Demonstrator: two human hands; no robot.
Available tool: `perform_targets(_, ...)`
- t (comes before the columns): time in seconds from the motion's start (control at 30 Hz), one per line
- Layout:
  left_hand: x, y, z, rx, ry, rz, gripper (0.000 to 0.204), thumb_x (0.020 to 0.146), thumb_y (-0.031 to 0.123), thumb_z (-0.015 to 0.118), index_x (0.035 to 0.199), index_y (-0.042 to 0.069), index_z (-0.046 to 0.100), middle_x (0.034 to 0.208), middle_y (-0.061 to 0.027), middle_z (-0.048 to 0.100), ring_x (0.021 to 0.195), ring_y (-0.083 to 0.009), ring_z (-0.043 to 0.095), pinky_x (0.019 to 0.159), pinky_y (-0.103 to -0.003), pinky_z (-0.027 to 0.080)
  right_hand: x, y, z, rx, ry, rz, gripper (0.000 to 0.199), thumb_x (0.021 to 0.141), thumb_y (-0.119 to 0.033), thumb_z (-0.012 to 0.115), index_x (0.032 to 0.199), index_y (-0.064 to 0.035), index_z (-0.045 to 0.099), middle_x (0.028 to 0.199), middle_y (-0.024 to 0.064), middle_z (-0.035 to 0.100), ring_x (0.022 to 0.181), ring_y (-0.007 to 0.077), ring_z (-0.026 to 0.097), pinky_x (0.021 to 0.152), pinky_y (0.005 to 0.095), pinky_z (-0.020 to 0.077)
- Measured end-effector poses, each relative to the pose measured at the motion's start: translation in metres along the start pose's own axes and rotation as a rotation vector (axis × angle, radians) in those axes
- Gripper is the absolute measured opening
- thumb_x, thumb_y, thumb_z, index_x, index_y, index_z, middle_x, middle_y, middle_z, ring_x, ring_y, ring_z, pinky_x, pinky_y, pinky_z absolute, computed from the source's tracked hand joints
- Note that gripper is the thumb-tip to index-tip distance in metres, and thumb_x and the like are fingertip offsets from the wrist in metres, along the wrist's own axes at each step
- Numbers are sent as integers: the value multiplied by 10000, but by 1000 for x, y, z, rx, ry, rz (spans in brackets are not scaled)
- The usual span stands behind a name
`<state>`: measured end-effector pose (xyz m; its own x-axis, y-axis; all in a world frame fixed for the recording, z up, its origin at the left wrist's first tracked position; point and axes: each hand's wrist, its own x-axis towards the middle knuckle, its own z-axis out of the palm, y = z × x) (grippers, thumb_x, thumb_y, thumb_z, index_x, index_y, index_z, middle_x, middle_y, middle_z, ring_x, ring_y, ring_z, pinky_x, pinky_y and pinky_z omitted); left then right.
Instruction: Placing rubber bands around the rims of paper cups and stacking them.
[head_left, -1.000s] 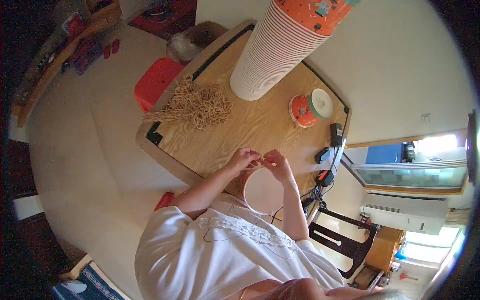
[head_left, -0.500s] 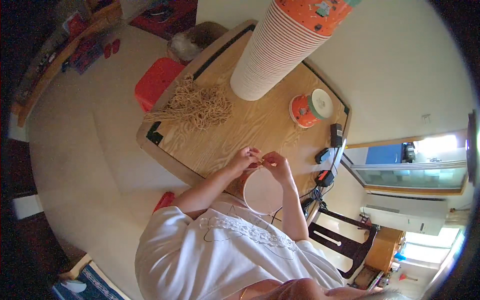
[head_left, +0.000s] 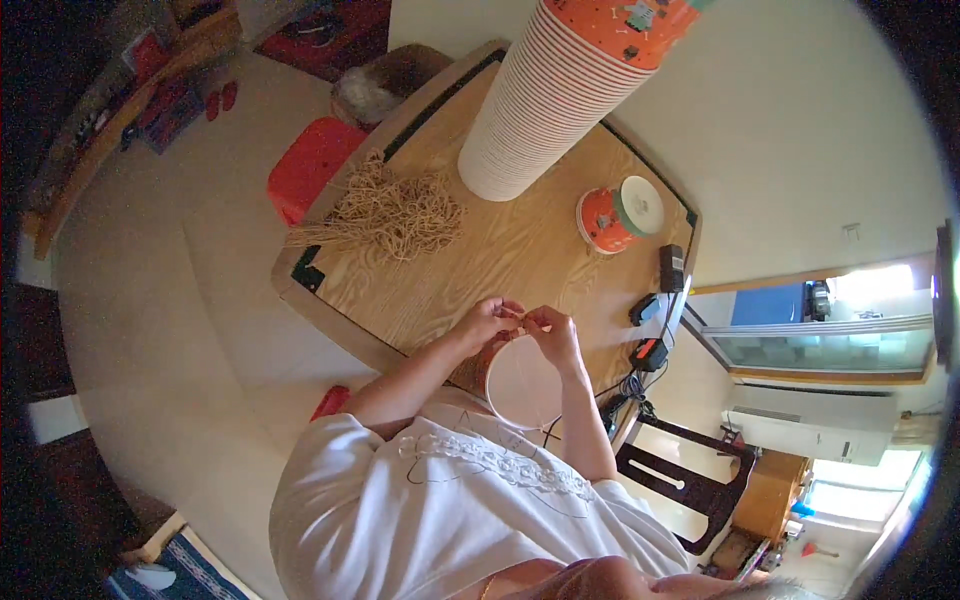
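Note:
My left hand (head_left: 493, 318) and my right hand (head_left: 552, 332) meet at the far rim of a paper bucket (head_left: 524, 385) that sits by my body at the table's near edge. Its round white mouth faces up toward me, and orange shows on its side. Both hands are closed, fingertips pinching a thin tan cord (head_left: 521, 318) at the rim; most of it is hidden by the fingers. A fine strand seems to cross the bucket's mouth. Farther left lies a tangled pile of tan cords (head_left: 400, 212).
A tall stack of nested paper buckets (head_left: 540, 110) rises at the table's far side. An orange bucket (head_left: 612, 222) stands upside down to the right. Black adapters and cables (head_left: 650, 352) lie along the right edge. A red stool (head_left: 312, 170) is beyond the left edge.
My fingertips have drawn slightly closer together at the rim, covering more of the cord. The bucket and the rest stay nearly the same.

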<state>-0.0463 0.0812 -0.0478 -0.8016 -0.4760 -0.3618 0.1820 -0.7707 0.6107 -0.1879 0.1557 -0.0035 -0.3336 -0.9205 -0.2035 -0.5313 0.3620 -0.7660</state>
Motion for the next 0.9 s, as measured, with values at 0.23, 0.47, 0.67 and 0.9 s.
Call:
perform_targets(0.23,5,-6,-3,109,37,36,224,744,109,654,925,42,541,763,-46,589,662,-139,564,601,-265,464,2,11,4,50,4,2,112,752,-127,606,818,-37,616,721,94,630,679,153,604,612,288,474)
perform_targets(0.47,4,-6,-2,56,94,5,155,747,50,630,889,21,577,766,-51,593,647,-126,571,592,-246,484,1,5,1,28,-11,16,118,756,-130,606,817,-29,608,720,91,628,673,156,602,614,287,475)
perform_targets(0.67,3,-5,0,28,164,-10,117,767,64,614,868,25,568,734,-50,595,623,-131,573,581,-243,490,-1,-7,-3,-31,-9,-13,152,741,-148,641,826,-37,583,646,69,595,596,140,557,558,284,452)
perform_targets(0.9,2,-1,-2,-15,181,-53,86,783,66,587,853,30,553,722,-62,595,617,-142,580,568,-249,495,1,0,0,13,-8,-53,157,719,-136,656,789,-39,555,658,57,582,601,119,539,548,276,444)
